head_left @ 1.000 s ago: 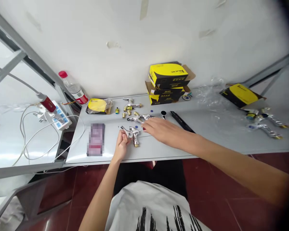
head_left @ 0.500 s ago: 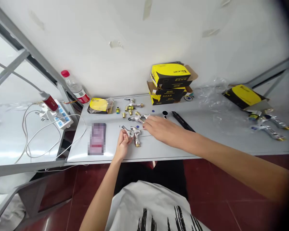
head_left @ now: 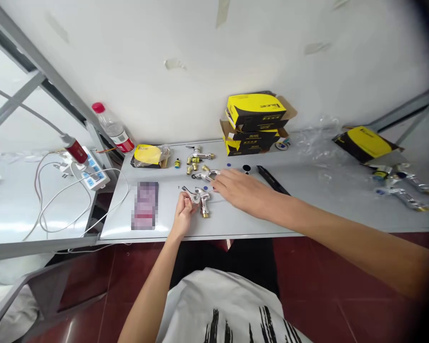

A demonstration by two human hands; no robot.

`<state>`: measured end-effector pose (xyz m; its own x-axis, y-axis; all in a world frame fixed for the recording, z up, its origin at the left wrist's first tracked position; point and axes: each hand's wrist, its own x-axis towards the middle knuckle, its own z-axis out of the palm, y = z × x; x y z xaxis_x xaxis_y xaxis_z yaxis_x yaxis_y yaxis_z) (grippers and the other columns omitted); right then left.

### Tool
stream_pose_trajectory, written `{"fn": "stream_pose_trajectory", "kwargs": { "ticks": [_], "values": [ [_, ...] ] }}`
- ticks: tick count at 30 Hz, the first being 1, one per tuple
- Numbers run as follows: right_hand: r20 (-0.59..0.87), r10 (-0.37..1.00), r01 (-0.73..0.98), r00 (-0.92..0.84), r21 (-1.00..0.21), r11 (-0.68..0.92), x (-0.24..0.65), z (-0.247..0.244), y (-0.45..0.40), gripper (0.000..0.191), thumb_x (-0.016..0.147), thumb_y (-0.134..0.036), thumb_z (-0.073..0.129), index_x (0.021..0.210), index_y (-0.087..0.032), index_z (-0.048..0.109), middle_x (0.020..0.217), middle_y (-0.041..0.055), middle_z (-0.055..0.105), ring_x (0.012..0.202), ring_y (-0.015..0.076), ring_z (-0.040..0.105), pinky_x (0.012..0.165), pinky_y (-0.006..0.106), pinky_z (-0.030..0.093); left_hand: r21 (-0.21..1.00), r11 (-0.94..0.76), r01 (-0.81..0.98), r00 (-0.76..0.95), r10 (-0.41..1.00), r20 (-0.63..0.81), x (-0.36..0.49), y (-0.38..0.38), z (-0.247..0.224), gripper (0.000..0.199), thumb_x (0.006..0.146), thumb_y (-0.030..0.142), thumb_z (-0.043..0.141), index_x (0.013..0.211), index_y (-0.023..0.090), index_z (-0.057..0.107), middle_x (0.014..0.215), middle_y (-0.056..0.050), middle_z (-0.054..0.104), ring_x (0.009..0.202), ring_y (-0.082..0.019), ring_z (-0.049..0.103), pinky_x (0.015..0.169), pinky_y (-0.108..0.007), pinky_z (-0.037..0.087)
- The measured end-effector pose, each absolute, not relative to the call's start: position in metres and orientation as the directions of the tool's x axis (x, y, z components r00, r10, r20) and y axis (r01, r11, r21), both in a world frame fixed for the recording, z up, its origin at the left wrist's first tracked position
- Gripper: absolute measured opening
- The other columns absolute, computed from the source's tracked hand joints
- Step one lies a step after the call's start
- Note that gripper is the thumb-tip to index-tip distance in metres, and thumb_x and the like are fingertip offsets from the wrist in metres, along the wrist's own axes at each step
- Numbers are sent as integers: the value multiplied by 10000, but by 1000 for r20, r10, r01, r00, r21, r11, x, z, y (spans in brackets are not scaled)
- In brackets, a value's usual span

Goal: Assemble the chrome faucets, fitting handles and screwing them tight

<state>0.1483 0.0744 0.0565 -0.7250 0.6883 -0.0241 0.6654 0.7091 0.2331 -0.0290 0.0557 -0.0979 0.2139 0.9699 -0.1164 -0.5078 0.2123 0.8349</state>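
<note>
My left hand [head_left: 184, 208] is closed around a chrome faucet handle [head_left: 192, 195] near the front of the grey table [head_left: 236, 221]. Just right of those fingers lies a chrome faucet body [head_left: 204, 206] with a brass end pointing toward me. My right hand [head_left: 232, 186] is palm down with its fingers pinched on a thin metal tool [head_left: 209, 191] that reaches to the handle. Behind the fingertips is another chrome faucet [head_left: 202, 176]. Further back, a third faucet [head_left: 200, 155] lies beside several small brass fittings [head_left: 189, 170].
Yellow and black boxes [head_left: 255, 114] are stacked at the wall. A black tool [head_left: 271, 179] lies right of centre, and clear plastic film [head_left: 318, 147] beyond it. At left are a phone [head_left: 145, 206], a bottle [head_left: 114, 128] and a power strip [head_left: 93, 171] with cables.
The whole view has shifted slightly. Both hands keep nearly the same place and hold. One brass fitting seen standing alone near the small blue-and-black part now appears nearer the other fittings.
</note>
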Motion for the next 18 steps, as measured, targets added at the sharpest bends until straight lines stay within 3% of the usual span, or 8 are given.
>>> {"fn": "stream_pose_trajectory", "kwargs": {
  "ticks": [6,10,15,18],
  "values": [
    [-86,653,630,-753,196,752,148,63,77,216,896,7,464,888,-148,614,860,59,631,813,169,527,692,290,325,839,198,-507,225,970,-93,-29,56,-99,436,847,581,620,832,207,396,639,79,287,555,-68,250,638,-230,364],
    [-64,678,653,-733,213,727,147,64,76,165,937,-71,468,893,-133,614,881,80,630,854,191,533,701,296,338,835,212,-507,235,967,-103,-30,56,-102,401,864,562,608,863,215,406,636,80,285,563,-76,270,684,-246,399],
    [-95,672,647,-734,203,735,146,64,78,202,902,-4,465,937,-146,605,902,54,633,833,172,535,687,281,344,839,204,-504,230,968,-98,-30,56,-103,403,872,565,595,854,213,401,644,81,287,561,-70,267,706,-248,416],
    [-76,644,623,-762,190,759,145,67,79,147,963,-134,470,1018,-139,607,988,75,636,902,189,546,730,288,372,843,193,-503,226,970,-87,-29,55,-102,407,870,568,596,848,212,400,636,82,285,558,-71,264,668,-239,395]
  ]
}}
